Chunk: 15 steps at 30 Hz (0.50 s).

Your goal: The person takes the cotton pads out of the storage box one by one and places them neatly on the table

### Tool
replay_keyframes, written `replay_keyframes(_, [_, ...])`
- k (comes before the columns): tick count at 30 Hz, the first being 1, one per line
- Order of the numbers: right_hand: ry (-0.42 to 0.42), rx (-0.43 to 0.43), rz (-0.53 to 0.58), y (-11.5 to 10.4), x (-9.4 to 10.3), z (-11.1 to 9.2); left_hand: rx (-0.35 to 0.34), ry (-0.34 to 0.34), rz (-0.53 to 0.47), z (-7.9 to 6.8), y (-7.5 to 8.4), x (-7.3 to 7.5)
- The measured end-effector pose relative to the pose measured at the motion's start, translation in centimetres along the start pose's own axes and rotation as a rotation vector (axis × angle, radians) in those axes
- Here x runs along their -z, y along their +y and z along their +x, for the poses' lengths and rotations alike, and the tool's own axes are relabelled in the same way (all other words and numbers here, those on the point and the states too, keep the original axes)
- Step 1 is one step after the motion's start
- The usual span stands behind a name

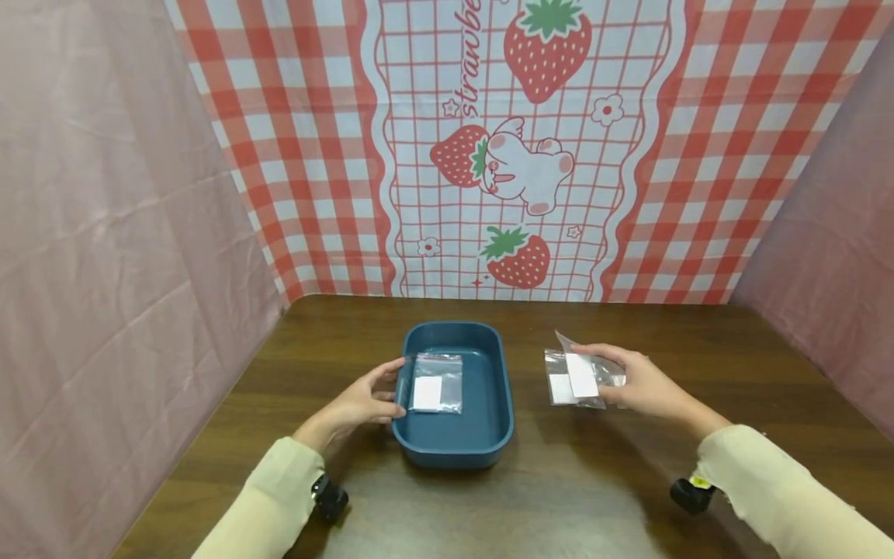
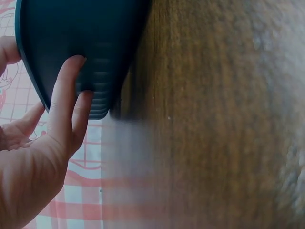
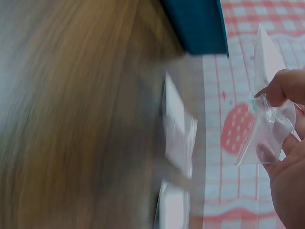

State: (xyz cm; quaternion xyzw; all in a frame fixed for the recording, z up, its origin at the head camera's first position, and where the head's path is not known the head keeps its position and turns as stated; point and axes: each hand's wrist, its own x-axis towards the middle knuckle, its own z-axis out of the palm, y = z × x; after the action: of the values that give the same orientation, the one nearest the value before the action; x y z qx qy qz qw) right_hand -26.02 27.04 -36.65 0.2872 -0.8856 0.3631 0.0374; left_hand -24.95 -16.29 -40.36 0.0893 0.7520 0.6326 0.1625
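Note:
My left hand (image 1: 359, 396) grips the left wall of a blue plastic box (image 1: 507, 404). In the left wrist view, two fingers (image 2: 64, 95) lie along its ribbed outer side, with other digits at the rim. Inside the box lies a small clear zip bag (image 1: 447, 380) with a white card in it. To the right of the box, my right hand (image 1: 642, 384) pinches a clear bag (image 3: 281, 117) with a white card (image 1: 581, 374), raised above the table. Just left of it in the head view is another clear bag (image 1: 556, 365) with a white card.
Two bags with white cards, one nearer (image 3: 174, 205) and one farther (image 3: 176, 129), lie on the brown wood table (image 1: 559, 489) in the right wrist view. A red-checked strawberry cloth (image 1: 328, 155) hangs behind, with pink cloth (image 1: 126, 194) on both sides.

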Motion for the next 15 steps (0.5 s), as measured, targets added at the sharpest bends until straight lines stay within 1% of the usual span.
replay_keyframes(3, [0.016,0.003,0.024,1.2,1.0,-1.0,0.004,0.0,-0.005,0.0,0.0,0.1])
replay_keyframes(6, [0.036,0.034,0.001,2.5,2.0,-2.0,0.017,0.002,-0.008,0.0,0.0,0.1])
replay_keyframes(8, [0.042,0.032,0.021,3.3,2.6,-2.7,0.024,0.007,-0.006,-0.1,0.1,0.1])
replay_keyframes(10, [0.055,0.048,0.006,4.1,3.3,-3.3,0.026,0.007,-0.001,0.0,0.2,0.1])
replay_keyframes(15, [0.063,0.052,0.002,6.1,4.7,-4.7,0.027,0.001,0.009,0.1,0.2,0.1])
